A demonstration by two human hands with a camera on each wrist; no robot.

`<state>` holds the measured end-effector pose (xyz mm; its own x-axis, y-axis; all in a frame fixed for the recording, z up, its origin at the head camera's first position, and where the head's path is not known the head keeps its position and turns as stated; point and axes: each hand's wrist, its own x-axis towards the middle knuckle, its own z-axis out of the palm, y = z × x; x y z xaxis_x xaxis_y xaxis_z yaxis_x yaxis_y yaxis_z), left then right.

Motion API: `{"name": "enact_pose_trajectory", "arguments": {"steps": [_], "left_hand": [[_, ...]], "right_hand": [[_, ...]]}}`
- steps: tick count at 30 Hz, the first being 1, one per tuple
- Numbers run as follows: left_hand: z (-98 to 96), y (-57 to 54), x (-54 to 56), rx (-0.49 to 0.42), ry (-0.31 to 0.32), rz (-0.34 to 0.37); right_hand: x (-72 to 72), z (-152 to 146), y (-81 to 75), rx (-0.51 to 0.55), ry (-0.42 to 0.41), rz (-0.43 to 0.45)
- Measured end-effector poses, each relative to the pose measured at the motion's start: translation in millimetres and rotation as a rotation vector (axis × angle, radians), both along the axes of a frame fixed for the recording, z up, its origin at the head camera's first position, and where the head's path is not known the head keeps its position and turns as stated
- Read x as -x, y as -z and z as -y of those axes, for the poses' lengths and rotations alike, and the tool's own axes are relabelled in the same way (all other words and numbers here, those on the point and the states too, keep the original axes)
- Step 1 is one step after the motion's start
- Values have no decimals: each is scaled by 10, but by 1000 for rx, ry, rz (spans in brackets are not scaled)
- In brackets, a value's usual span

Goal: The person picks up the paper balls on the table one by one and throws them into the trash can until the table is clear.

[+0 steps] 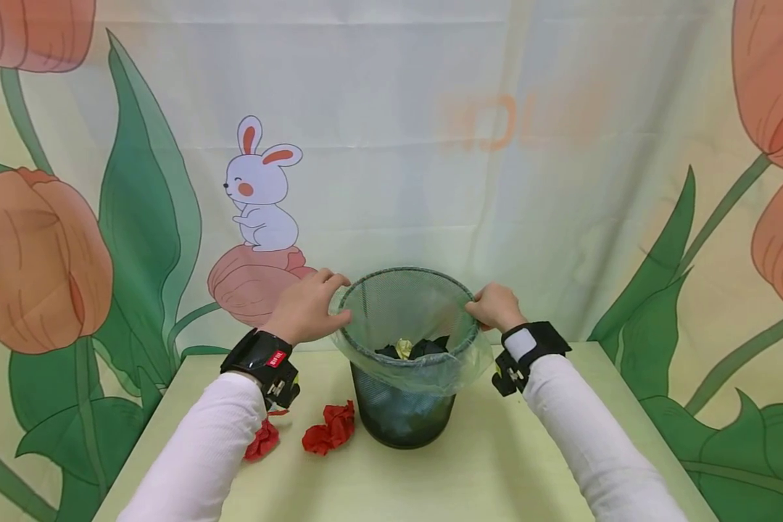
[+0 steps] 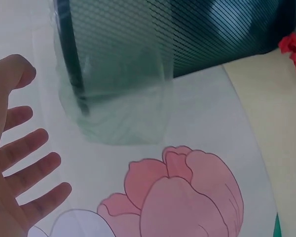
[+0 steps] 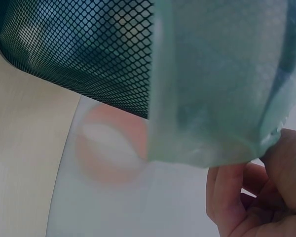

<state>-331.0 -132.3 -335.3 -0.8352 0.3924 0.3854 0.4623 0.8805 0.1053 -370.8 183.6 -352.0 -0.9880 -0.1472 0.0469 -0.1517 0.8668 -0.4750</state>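
Note:
A black mesh wastebasket (image 1: 404,424) stands on the table, lined with a thin, translucent green bin liner (image 1: 424,371) folded over its rim. Inside lie crumpled black paper (image 1: 428,349) and a yellowish paper ball (image 1: 404,349). My left hand (image 1: 309,304) is at the left of the rim; the left wrist view shows its fingers (image 2: 32,170) spread and apart from the liner. On the opposite side, my right hand (image 1: 498,304) pinches the liner at the rim, its other fingers curled in the right wrist view.
Crumpled red paper (image 1: 329,429) lies left of the wastebasket, and another red piece (image 1: 262,441) is partly hidden by the left wrist. Close behind the pale table (image 1: 470,478) hangs a curtain (image 1: 391,181) printed with tulips and a rabbit.

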Motion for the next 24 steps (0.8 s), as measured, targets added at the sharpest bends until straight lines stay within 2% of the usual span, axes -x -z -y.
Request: {"name": "enact_pose_trajectory", "arguments": {"steps": [4, 12, 17, 24], "left_hand": [[145, 56, 6, -11, -12, -9], [335, 199, -2, -8, -68, 33], [398, 338, -13, 15, -92, 11], [437, 598, -30, -17, -105, 51]], "right_hand": [[13, 4, -5, -4, -4, -9], [8, 10, 8, -13, -5, -20], [6, 6, 7, -4, 3, -7], [13, 4, 7, -11, 6, -2]]}}
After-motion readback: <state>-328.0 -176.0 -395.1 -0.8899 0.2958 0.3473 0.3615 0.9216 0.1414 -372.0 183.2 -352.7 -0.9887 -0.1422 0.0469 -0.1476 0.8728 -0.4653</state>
